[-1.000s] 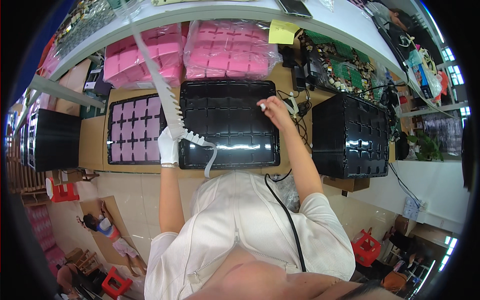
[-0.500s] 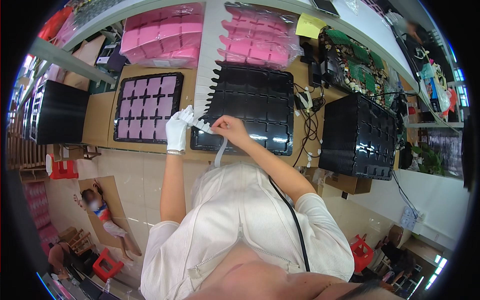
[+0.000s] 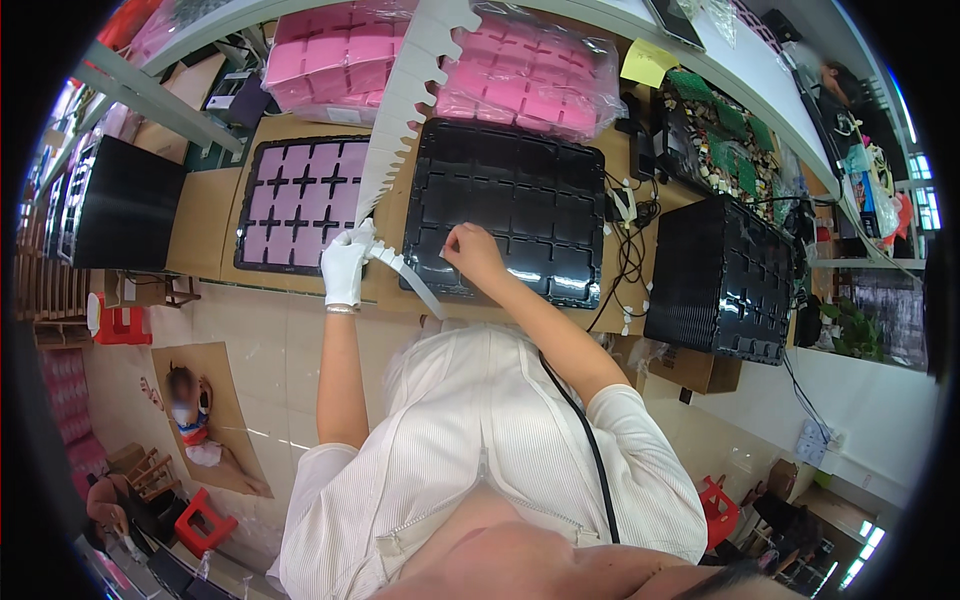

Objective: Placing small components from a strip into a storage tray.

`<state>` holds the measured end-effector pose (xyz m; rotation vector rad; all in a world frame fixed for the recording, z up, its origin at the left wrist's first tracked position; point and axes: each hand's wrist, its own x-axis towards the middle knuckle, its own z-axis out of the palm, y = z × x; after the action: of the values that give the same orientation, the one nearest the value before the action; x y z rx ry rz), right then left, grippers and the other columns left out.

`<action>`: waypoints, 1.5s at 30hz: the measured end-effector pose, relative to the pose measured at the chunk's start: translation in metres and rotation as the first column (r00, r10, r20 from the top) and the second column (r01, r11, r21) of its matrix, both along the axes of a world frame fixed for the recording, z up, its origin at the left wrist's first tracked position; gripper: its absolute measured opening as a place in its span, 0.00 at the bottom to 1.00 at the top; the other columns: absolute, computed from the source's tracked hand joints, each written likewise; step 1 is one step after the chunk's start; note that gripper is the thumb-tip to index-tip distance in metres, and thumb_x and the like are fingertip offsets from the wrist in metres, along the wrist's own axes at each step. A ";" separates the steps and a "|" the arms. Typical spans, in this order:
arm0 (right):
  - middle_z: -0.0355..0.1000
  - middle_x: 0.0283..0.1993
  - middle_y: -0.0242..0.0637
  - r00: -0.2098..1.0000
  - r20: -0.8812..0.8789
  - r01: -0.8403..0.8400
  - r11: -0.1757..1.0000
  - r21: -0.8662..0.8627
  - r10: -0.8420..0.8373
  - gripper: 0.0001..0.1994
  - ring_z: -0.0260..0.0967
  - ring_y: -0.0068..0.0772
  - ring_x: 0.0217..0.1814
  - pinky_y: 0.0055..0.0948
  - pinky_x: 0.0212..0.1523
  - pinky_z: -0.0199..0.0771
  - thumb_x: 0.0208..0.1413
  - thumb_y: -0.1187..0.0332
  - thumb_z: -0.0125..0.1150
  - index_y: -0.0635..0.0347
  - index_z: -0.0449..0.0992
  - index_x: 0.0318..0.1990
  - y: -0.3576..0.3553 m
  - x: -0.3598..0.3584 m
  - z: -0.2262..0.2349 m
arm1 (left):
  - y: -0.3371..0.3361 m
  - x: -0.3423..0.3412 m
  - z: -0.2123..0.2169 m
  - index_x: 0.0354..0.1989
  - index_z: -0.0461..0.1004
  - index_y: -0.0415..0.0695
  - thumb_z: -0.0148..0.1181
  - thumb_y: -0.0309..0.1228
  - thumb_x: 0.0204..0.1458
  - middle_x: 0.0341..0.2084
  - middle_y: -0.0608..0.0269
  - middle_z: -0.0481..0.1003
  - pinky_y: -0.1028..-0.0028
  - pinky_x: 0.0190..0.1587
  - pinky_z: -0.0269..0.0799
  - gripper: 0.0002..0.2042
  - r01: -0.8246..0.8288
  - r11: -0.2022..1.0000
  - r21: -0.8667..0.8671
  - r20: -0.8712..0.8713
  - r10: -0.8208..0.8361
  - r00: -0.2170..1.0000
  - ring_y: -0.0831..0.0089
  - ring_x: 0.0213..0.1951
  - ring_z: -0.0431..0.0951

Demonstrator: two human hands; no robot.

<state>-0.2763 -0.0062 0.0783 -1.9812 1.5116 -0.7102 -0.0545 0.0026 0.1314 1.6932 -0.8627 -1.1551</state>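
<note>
Gloved in thin white fabric, the left hand [image 3: 345, 262] pinches a long white paper-like strip [image 3: 408, 90] with one toothed edge. From the upper edge of view, the strip slopes flat and wide to the glove, then its narrow tail curves away rightward, ending near the wearer's ribbed cream top [image 3: 450, 420]. Bare, the right hand [image 3: 470, 252] curls its fingers over a glossy black plastic tray [image 3: 510, 200] moulded into shallow rectangular cells; whether it pinches anything cannot be told.

Behind the tray, pink slotted blocks [image 3: 530, 80] sit in crinkled clear plastic, the strip crossing in front of them. A yellow paper note [image 3: 648, 62] hangs from the white shelf [image 3: 740, 85] overhead. Tangled black cables [image 3: 620, 265] lie between the tray and a tall stack of ribbed black trays [image 3: 715, 280].

On the left, a smaller black tray [image 3: 244, 215] holds flat pink pieces [image 3: 282, 240] divided by dark crosses. At upper right, green circuit boards [image 3: 740, 150] fill a dark container.
</note>
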 end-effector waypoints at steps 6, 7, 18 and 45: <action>0.70 0.27 0.40 0.998 0.010 0.054 0.999 0.005 -0.054 0.06 0.70 0.44 0.35 0.39 0.38 0.70 0.38 0.70 0.64 0.60 0.72 0.22 0.000 0.001 0.000 | 0.001 0.001 -0.005 0.32 0.79 0.39 0.62 0.39 0.52 0.21 0.70 0.76 0.86 0.24 0.59 0.13 0.040 0.999 -0.001 -0.005 -0.040 0.999 0.88 0.22 0.70; 0.70 0.27 0.40 0.998 0.017 0.063 0.998 0.018 -0.063 0.06 0.70 0.43 0.34 0.38 0.36 0.70 0.38 0.69 0.64 0.60 0.74 0.22 0.000 0.000 0.000 | 0.001 -0.001 -0.002 0.32 0.79 0.40 0.62 0.39 0.52 0.21 0.70 0.76 0.86 0.24 0.59 0.13 0.044 0.999 0.006 0.000 -0.044 0.999 0.88 0.22 0.70; 0.72 0.30 0.37 0.767 0.631 -0.252 0.847 0.468 -0.120 0.04 0.68 0.28 0.33 0.26 0.34 0.67 0.48 0.72 0.55 0.61 0.75 0.29 0.024 -0.032 0.015 | -0.002 -0.005 -0.019 0.37 0.78 0.38 0.61 0.38 0.52 0.26 0.67 0.77 0.85 0.25 0.63 0.14 0.078 0.994 -0.076 -0.051 -0.082 0.995 0.86 0.26 0.75; 0.63 0.27 0.24 0.718 0.673 -0.069 0.945 0.321 -0.176 0.06 0.56 0.16 0.28 0.17 0.31 0.58 0.45 0.71 0.69 0.59 0.76 0.27 0.048 -0.058 0.054 | -0.014 -0.078 -0.008 0.42 0.75 0.37 0.56 0.27 0.54 0.35 0.66 0.78 0.85 0.27 0.64 0.10 0.209 0.977 -0.048 -0.207 -0.215 0.954 0.85 0.29 0.74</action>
<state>-0.3346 0.0418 0.1323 -1.2006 1.1153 -1.0132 -0.1329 -0.0112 0.1233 1.4503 -0.9367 -1.4343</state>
